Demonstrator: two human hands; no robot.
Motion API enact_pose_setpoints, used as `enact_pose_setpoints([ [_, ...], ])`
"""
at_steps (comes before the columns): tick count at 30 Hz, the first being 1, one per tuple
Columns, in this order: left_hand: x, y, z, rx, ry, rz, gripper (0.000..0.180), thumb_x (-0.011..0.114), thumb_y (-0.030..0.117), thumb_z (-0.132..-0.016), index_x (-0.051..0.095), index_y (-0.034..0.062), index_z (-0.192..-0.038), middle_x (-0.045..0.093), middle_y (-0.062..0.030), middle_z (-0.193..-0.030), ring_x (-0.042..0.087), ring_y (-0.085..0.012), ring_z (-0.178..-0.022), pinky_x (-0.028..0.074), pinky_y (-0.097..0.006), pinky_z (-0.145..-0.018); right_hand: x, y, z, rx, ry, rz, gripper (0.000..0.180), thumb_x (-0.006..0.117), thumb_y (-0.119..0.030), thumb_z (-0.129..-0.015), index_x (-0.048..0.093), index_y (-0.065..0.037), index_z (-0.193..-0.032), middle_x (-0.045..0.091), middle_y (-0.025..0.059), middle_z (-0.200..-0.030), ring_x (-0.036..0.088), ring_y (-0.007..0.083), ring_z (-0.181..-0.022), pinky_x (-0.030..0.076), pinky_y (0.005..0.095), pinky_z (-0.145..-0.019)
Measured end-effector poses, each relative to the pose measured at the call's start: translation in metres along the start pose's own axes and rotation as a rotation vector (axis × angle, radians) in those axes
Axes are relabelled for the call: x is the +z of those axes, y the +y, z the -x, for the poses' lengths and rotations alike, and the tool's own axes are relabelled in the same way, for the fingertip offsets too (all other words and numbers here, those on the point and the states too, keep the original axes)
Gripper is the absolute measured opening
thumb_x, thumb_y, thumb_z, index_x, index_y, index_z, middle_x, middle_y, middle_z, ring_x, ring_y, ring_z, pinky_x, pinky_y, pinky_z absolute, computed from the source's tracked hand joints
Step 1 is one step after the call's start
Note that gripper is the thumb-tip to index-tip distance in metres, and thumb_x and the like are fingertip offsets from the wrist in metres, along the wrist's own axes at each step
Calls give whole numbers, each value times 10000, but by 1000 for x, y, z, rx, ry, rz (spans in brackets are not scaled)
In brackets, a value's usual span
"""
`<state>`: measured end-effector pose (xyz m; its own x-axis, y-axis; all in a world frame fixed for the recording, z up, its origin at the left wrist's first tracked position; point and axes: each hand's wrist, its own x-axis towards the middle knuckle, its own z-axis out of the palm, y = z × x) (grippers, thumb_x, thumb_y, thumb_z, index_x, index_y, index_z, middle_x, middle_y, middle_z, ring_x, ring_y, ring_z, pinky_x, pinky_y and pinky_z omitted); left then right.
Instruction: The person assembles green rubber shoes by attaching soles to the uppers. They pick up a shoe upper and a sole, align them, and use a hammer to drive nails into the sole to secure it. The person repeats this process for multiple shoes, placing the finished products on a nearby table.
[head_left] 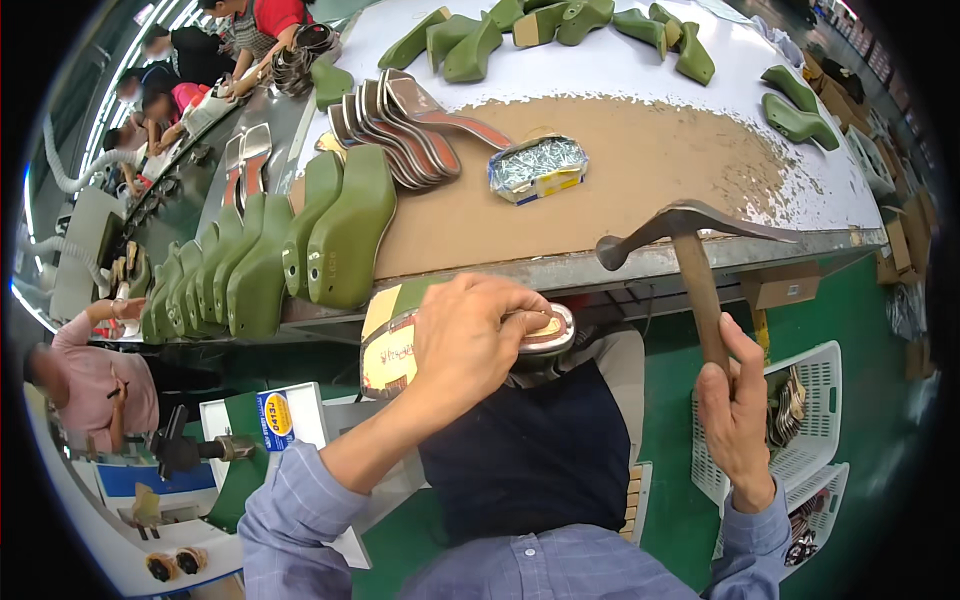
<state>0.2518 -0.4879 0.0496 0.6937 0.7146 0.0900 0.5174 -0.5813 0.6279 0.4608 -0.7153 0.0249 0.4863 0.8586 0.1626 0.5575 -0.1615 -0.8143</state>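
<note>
At the far left, a seated person in a pink shirt (95,385) is seen beside a white machine (120,520), and other people (175,75) are lined up along the far left bench. A row of olive-green plastic shoe lasts (270,260) is stood along the near left edge of the brown-topped workbench (640,160), with a fanned stack of flat maroon and grey insole boards (400,125) just behind it. Below the bench edge, left of centre, the left hand (475,335) is curled down over a green shoe last with a tan insole board on its sole (395,340), which is held on a dark-clothed lap; the fingers are wrapped over the heel end and closed on it, and the toe end is pointed left. On the bench, near the middle, a small open foil-lined box of silver tacks (537,167) is placed. More green lasts (560,25) are scattered over the far white part of the bench. At the right, a wooden-handled hammer with a dark metal head (690,240) is raised in front of the bench edge, head to the left; its handle is gripped by the right hand (735,410) with fingers fully closed round it. White plastic baskets of shoe parts (810,420) are stood on the green floor (680,500) at the near right.
</note>
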Motion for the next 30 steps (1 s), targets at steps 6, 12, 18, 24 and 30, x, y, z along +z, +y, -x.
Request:
enact_pose_setpoints([
  [6,3,0,-2,58,16,-43,96,770,202,-813,812,147,-880,767,-32,-944,678,-257,-969,506,-378,-854,-9,-27,3,-192,-55,-14,466,591,-65,-1025,441,17,-1458,686,199,-1213,682,252,-1010,531,340,-879],
  [12,3,-2,0,117,33,-119,107,789,244,-799,825,160,-855,749,-20,-898,659,-240,-955,480,-374,-850,-19,-40,10,-339,-37,-133,459,635,-22,-984,502,9,-1422,697,168,-1089,627,160,-752,525,295,-683],
  [18,-2,-7,0,127,-91,-134,309,793,303,-830,763,180,-1112,723,-22,-1037,634,-265,-1081,443,-396,-958,-14,-59,-5,-165,-191,46,437,651,59,-925,585,-7,-1352,672,201,-901,655,212,-699,527,317,-642],
  [24,-41,-33,-8,456,-322,-520,633,775,401,-853,573,186,-1413,624,-57,-1350,556,-343,-1247,403,-440,-1045,-9,-30,26,88,-10,-296,504,538,-106,-1058,353,-96,-1528,535,-9,-684,466,69,-536,384,239,-484],
  [30,-37,-26,-13,395,-403,-422,590,756,428,-849,611,171,-1359,675,-77,-1190,607,-291,-1107,411,-433,-946,0,-24,37,417,8,-544,502,497,-132,-1081,306,-108,-1545,469,-32,-651,388,27,-516,311,206,-468],
])
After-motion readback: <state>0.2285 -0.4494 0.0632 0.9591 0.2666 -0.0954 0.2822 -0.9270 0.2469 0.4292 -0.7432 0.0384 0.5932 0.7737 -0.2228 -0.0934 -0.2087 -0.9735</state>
